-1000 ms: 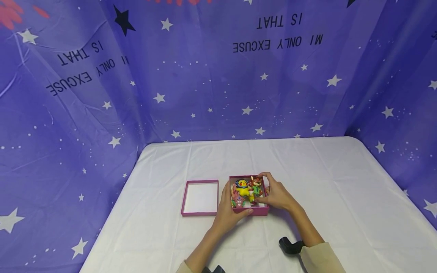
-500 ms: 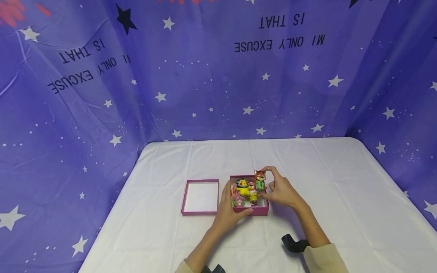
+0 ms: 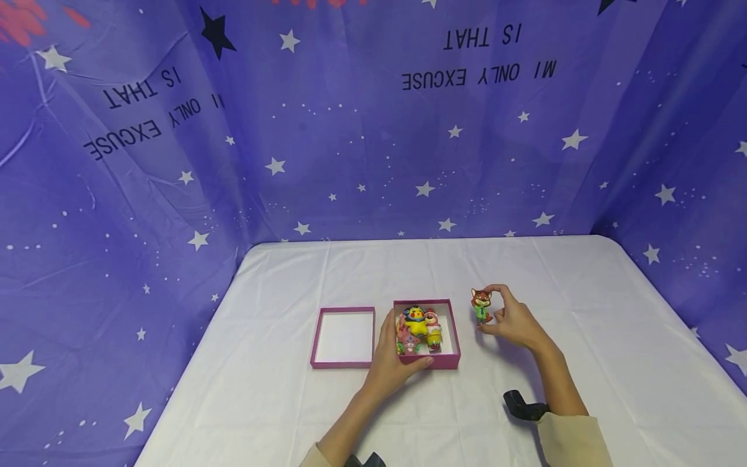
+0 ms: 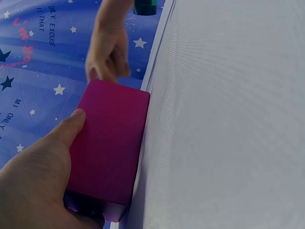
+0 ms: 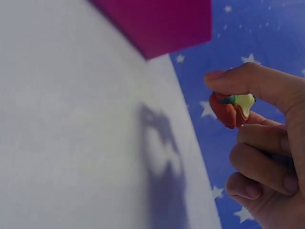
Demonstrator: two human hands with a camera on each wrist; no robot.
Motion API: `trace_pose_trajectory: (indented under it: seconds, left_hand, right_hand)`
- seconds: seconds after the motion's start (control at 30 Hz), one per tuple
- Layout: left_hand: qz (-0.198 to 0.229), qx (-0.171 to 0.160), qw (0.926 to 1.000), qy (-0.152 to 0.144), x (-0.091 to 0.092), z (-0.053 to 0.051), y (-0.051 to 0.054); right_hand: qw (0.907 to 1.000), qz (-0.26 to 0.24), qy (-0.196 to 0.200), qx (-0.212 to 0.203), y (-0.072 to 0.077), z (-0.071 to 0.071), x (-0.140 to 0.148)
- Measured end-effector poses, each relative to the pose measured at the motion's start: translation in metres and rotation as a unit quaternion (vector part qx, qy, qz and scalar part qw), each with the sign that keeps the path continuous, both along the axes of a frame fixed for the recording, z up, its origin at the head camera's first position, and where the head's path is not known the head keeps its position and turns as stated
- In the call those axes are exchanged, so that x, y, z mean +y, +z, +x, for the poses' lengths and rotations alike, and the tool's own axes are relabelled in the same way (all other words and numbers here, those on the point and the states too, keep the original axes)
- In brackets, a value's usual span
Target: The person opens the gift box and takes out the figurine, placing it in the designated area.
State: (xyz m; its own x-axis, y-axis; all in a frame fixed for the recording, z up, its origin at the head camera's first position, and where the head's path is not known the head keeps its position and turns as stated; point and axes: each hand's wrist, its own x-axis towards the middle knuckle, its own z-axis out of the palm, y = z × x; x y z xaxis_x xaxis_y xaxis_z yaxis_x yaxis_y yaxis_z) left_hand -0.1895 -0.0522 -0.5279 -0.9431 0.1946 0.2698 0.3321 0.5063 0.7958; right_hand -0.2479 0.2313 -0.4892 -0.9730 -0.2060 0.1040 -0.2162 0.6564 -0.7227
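Observation:
My left hand (image 3: 390, 364) grips the near left corner of a magenta open box (image 3: 446, 362), its thumb on the front wall and its fingers along the left side. Inside the box lie a yellow figurine (image 3: 417, 322) with a blue hood, a figurine in a red hat (image 3: 433, 329) and a pink figurine (image 3: 410, 343). Right of the box, above the table, my right hand (image 3: 518, 324) pinches a fox figurine (image 3: 481, 307) in green clothes between thumb and finger. The right wrist view shows only the figurine's underside (image 5: 228, 110); the rest is hidden.
A shallow magenta lid (image 3: 343, 366) lies inner side up on the white tablecloth (image 3: 280, 415), left of the box. Purple star-printed curtains (image 3: 373, 130) surround the table at the back and sides. Dark wrist-worn devices (image 3: 525, 407) sit near both sleeves.
My right hand has lifted the fox figurine out of the box and carried it to the right, past the box's right wall. The left hand and box stay in place.

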Motion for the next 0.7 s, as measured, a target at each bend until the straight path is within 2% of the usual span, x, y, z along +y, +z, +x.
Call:
trace_pose_trajectory:
  seconds: [0.3,0.7]
  left_hand:
    - [0.001,-0.002,1.0000,0.000,0.000,0.001,0.000]
    - [-0.001,-0.012,0.9999,0.000,-0.001,0.001,0.000]
  right_hand:
    - [0.9993,0.027,0.006,-0.025,-0.025,-0.007,0.007]
    - [0.9986,0.027,0.015,-0.044,-0.033,-0.008,0.010]
